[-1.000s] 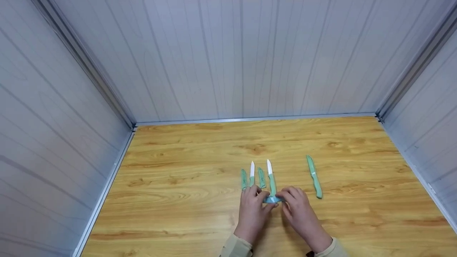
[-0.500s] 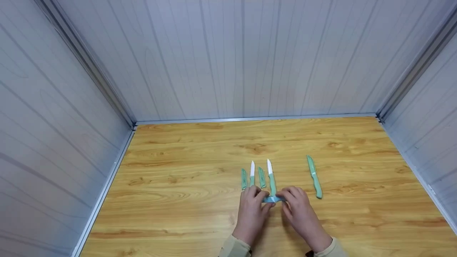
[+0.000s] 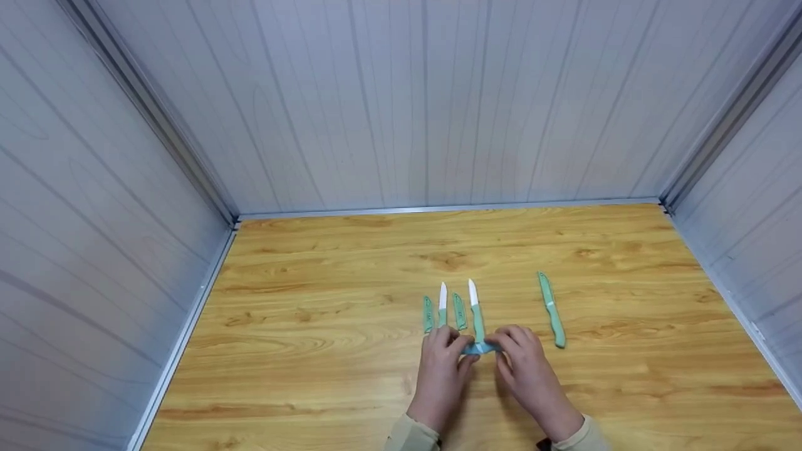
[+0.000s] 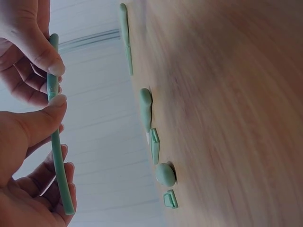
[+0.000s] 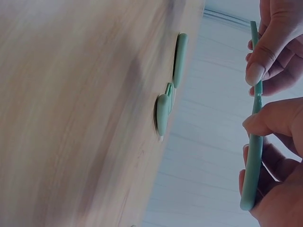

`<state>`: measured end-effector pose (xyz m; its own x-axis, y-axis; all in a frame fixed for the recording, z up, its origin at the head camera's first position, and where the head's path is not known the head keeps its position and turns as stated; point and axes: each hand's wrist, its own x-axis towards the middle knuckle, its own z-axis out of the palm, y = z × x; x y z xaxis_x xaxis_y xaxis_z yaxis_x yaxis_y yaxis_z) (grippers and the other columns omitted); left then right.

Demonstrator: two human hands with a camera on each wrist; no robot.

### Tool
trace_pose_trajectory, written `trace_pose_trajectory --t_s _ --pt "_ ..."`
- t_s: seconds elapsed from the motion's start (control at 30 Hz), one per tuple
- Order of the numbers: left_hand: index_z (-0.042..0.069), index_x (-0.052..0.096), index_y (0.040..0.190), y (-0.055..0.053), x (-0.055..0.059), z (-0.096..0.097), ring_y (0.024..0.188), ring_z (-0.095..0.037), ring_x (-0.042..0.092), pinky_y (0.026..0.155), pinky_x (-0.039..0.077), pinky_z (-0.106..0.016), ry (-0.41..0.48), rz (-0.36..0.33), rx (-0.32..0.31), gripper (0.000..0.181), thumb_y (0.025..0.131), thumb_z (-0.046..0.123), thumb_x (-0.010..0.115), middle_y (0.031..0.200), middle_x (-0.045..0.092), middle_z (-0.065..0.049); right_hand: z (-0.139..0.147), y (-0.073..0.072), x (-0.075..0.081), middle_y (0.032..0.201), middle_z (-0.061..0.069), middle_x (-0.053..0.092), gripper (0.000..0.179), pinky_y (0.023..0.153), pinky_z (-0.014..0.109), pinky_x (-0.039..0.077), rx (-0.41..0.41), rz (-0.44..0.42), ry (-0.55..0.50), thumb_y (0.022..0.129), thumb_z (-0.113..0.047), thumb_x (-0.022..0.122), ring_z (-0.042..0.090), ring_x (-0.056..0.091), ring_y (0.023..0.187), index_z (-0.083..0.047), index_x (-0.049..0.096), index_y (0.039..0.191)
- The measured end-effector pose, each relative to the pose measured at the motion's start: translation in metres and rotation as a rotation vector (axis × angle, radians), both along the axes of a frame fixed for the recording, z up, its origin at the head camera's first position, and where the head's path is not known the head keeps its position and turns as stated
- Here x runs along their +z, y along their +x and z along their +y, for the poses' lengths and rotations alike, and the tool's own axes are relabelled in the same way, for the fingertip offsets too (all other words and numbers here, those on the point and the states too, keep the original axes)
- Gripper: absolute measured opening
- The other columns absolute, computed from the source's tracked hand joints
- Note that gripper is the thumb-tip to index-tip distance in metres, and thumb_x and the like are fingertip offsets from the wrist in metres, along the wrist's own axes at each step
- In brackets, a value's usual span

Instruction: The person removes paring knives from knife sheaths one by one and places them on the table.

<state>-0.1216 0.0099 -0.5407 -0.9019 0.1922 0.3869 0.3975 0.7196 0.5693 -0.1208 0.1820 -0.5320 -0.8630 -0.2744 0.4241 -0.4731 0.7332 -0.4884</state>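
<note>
Both hands hold a green sheathed paring knife (image 3: pixel 480 348) crosswise above the table's near half. My left hand (image 3: pixel 440 369) pinches its thin sheath end between thumb and fingers. The thicker handle is pinched by my right hand (image 3: pixel 523 371); the right wrist view shows the knife's handle (image 5: pixel 253 170) along those fingers. Just beyond the hands lie two bare knives with white blades, a left knife (image 3: pixel 443 297) and a right knife (image 3: pixel 477 319). Left of each is a green sheath, one outer (image 3: pixel 428 314) and one between the knives (image 3: pixel 459 311). My left hand hides part of the left knife's handle.
Another sheathed green knife (image 3: pixel 552 310) lies apart on the right. The wood-grain table (image 3: pixel 301 269) is bounded by pale panel walls, with a back wall (image 3: pixel 401 113) and side walls joined by metal strips.
Both hands keep nearly the same place and grip. The held knife has shifted very slightly between the fingers. Knives and sheaths on the table have not moved.
</note>
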Motion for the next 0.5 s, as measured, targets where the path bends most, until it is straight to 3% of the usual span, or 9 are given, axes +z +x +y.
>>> trace_pose_trajectory --t_s 0.17,0.37,0.5 --pt "0.021 0.072 0.094 0.0004 -0.0004 -0.0004 0.089 -0.01 0.041 0.077 0.038 -0.025 -0.015 0.022 0.003 0.015 0.081 0.027 0.076 0.096 0.047 0.01 -0.0013 -0.0002 -0.0004 0.1 -0.004 0.056 0.033 0.088 0.04 0.041 0.001 0.024 0.005 0.074 0.009 0.072 0.018 0.05 0.097 -0.013 0.069 0.098" --pt "0.02 0.072 0.093 0.0016 -0.0022 -0.0011 0.086 -0.012 0.042 0.077 0.037 -0.027 -0.039 0.107 -0.005 0.014 0.081 0.025 0.076 0.092 0.047 0.008 -0.0027 -0.0004 -0.0049 0.099 -0.001 0.057 0.035 0.086 0.041 0.042 0.011 0.106 0.008 0.071 0.012 0.074 0.02 0.051 0.095 -0.011 0.069 0.096" --pt "0.019 0.072 0.092 0.0016 -0.0026 -0.0012 0.087 -0.012 0.042 0.078 0.037 -0.028 -0.065 0.137 -0.01 0.012 0.082 0.025 0.075 0.092 0.048 0.008 -0.0038 -0.0006 -0.0056 0.099 -0.001 0.057 0.035 0.085 0.04 0.043 0.004 0.115 0.01 0.07 0.012 0.074 0.019 0.051 0.095 -0.011 0.069 0.096"
